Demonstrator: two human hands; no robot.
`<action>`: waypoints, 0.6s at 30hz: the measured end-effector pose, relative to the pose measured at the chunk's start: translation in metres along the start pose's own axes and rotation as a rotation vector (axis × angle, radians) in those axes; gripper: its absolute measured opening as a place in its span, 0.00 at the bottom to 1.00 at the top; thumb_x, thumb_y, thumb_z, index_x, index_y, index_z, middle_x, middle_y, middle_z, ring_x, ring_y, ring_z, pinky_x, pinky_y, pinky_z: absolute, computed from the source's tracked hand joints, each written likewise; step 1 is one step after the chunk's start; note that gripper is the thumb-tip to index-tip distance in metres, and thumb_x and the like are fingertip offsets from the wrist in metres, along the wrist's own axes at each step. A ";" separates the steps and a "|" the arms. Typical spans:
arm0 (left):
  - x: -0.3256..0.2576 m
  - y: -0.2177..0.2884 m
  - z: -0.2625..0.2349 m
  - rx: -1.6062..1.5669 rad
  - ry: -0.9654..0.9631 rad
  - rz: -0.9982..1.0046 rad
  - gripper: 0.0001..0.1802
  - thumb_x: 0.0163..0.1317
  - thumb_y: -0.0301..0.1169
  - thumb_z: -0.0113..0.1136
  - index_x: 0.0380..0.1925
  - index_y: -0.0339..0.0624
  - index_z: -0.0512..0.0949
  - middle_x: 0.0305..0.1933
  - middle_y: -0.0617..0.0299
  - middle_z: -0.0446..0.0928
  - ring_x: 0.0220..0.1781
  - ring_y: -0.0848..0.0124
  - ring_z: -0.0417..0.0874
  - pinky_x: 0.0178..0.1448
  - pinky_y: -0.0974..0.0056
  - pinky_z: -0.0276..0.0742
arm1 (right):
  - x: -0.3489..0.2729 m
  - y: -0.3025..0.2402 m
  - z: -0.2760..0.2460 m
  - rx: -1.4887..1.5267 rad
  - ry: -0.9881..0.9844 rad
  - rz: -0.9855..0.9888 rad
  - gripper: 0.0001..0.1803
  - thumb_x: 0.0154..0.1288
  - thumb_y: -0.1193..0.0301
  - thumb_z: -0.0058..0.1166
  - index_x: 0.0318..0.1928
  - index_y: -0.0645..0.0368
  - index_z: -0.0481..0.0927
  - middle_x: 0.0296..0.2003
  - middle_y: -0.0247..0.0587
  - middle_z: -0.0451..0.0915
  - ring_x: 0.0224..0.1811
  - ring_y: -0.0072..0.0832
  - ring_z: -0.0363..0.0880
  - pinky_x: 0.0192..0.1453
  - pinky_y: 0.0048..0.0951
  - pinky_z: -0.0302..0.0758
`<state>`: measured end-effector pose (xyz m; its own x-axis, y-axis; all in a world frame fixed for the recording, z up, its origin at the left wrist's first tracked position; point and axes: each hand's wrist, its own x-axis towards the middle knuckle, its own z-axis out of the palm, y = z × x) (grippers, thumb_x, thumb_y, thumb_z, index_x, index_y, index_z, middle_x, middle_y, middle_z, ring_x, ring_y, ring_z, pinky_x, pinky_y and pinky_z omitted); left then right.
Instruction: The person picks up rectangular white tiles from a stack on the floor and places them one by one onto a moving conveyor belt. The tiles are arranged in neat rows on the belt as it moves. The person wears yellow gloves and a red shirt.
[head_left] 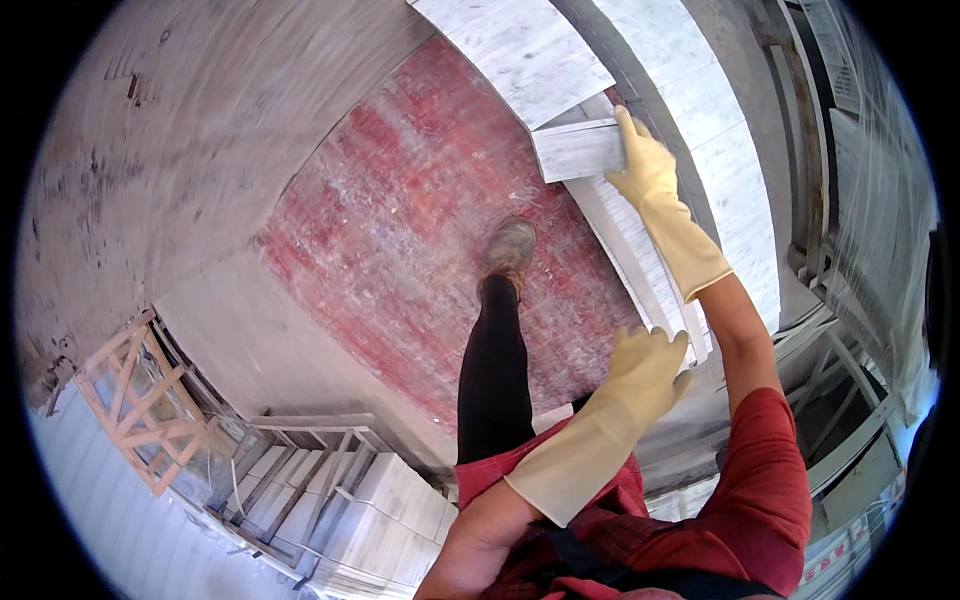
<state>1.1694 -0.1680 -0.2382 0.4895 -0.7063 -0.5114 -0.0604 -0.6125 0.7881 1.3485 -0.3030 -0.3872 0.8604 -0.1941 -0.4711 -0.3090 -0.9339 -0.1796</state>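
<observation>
My right hand [645, 165], in a pale yellow rubber glove, grips the right end of a short white-grey marble-like tile [578, 153]. This tile lies tilted over the row of slabs, its left end jutting past the row's edge. Narrow white strips [655, 285] run from beneath it toward me. Nearer my body, my left hand [650, 372] wears the same kind of glove. Its fingers are bent and a little apart beside the near end of the strips, with nothing visible in them. Whether its fingertips touch the strips, I cannot tell.
Larger marbled slabs [520, 60] continue the row farther off, with another row [715, 110] to the right. My boot [510, 250] stands on a worn red surface [390, 210]. Stacked white tiles [385, 520] sit in a frame at lower left, near a wooden frame [140, 400].
</observation>
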 end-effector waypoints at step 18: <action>0.006 0.000 0.034 0.138 -0.037 -0.033 0.19 0.70 0.44 0.68 0.49 0.41 0.86 0.44 0.49 0.88 0.50 0.47 0.90 0.57 0.41 0.80 | -0.009 0.000 0.025 -0.169 -0.118 -0.397 0.61 0.45 0.62 0.84 0.80 0.59 0.66 0.51 0.52 0.88 0.55 0.50 0.89 0.60 0.45 0.85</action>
<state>1.1423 -0.1846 -0.2526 0.4605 -0.6962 -0.5506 -0.1651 -0.6767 0.7175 1.3310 -0.2940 -0.4046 0.8441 0.2160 -0.4908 0.1152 -0.9670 -0.2273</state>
